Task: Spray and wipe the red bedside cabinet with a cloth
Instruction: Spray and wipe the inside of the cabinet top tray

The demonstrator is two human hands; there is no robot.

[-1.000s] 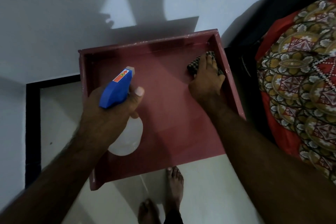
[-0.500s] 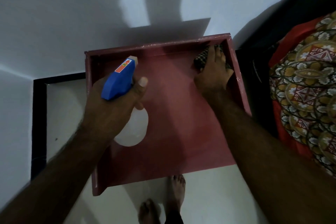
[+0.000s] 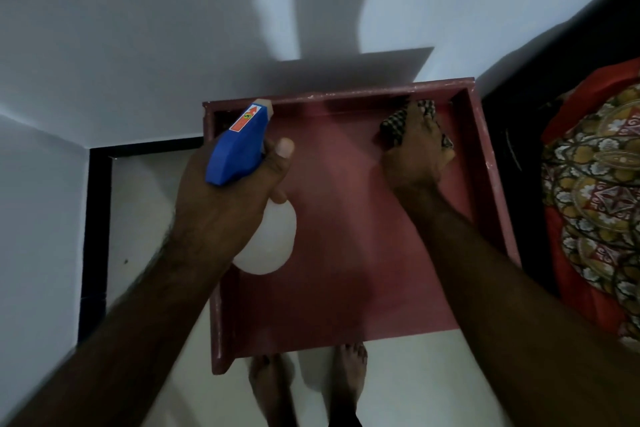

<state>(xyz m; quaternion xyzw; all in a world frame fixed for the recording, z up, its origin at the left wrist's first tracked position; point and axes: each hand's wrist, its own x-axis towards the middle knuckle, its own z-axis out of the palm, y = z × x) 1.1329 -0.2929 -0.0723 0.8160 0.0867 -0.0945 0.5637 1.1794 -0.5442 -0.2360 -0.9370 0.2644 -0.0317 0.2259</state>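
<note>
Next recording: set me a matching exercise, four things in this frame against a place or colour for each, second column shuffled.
1 spray bottle
2 cloth
3 cabinet
4 bedspread

A under the right hand, in the cabinet's far right corner
B patterned, at the right edge of the view
C gripped by the left hand
D red, with a raised rim

Pairs: 1-C, 2-A, 3-D, 4-B

1. Cloth point(image 3: 394, 125) — mostly hidden under the right hand point(image 3: 414, 152); only checked edges show, and that hand's fingers point(image 3: 420, 113) are too blurred to read.
2. Spray bottle point(image 3: 239, 146) neck and trigger — covered by the left hand point(image 3: 221, 208).
3. Bedspread point(image 3: 595, 191) cut off at the right edge.
</note>
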